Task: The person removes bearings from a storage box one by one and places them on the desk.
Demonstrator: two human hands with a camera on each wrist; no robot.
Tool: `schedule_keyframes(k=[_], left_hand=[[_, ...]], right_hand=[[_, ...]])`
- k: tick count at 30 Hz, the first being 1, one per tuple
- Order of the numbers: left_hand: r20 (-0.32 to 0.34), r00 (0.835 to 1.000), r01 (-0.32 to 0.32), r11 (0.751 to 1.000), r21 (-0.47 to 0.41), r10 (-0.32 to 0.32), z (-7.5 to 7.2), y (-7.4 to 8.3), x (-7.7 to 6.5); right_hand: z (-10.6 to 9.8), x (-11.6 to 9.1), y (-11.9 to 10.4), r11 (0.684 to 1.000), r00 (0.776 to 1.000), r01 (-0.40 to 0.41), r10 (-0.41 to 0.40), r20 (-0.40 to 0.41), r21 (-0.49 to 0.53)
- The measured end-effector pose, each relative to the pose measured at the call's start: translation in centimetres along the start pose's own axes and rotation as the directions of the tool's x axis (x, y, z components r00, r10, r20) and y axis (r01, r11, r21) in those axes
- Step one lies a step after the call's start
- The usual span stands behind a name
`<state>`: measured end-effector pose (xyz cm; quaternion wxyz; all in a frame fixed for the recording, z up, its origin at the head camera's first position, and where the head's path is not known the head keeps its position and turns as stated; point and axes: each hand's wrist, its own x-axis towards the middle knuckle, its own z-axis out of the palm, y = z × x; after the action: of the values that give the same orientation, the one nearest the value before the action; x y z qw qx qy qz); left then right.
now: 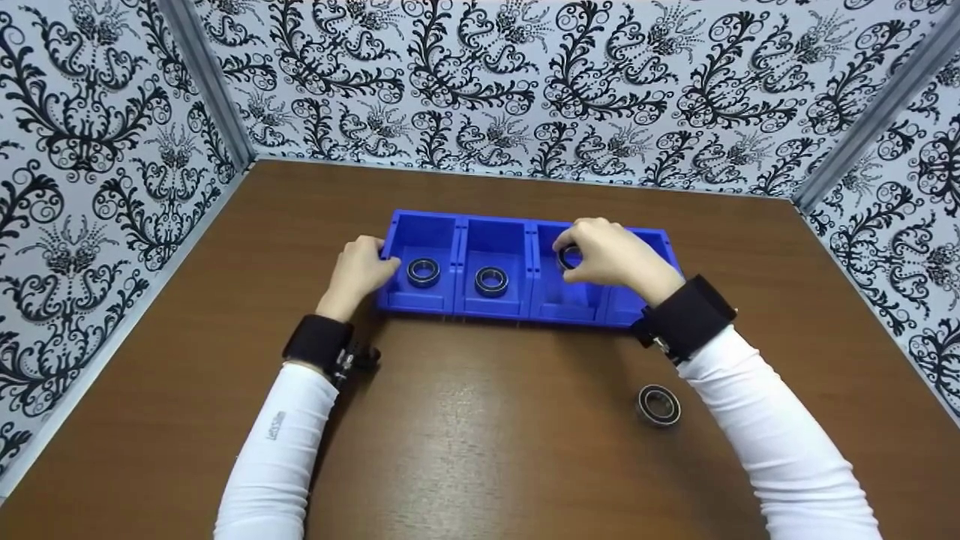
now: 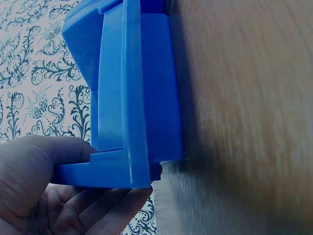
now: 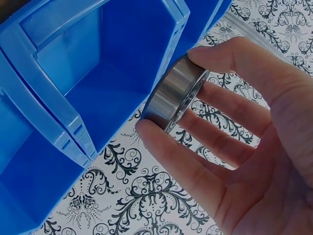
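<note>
A blue plastic bin (image 1: 491,306) with a row of compartments stands on the table. My left hand (image 1: 357,271) grips its left end wall; in the left wrist view the thumb lies inside the wall and the fingers outside. My right hand (image 1: 611,255) pinches a metal ball bearing (image 3: 176,93) by its rim between thumb and fingertip. That bearing is held above the third compartment from the left, tilted on edge. One bearing (image 1: 424,273) lies flat in the leftmost compartment, another bearing (image 1: 491,282) in the second. The right hand partly covers the rightmost compartment.
Another bearing (image 1: 658,406) lies on the brown wooden table (image 1: 450,420), in front of the bin and left of the right forearm. Patterned panels (image 1: 495,90) with grey metal posts (image 1: 210,82) enclose the table at the back and sides.
</note>
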<state>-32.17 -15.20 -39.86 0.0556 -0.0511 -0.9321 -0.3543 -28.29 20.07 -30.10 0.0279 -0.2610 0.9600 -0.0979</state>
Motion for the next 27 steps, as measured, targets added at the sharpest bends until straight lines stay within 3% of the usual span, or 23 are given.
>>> schedule_keyframes(k=[27], left_hand=[[-0.005, 1.000, 0.012, 1.000, 0.006, -0.012, 0.1, 0.0, 0.0]], right_hand=[[0.0, -2.0, -0.8, 0.998, 0.998, 0.048, -0.047, -0.044, 0.031]])
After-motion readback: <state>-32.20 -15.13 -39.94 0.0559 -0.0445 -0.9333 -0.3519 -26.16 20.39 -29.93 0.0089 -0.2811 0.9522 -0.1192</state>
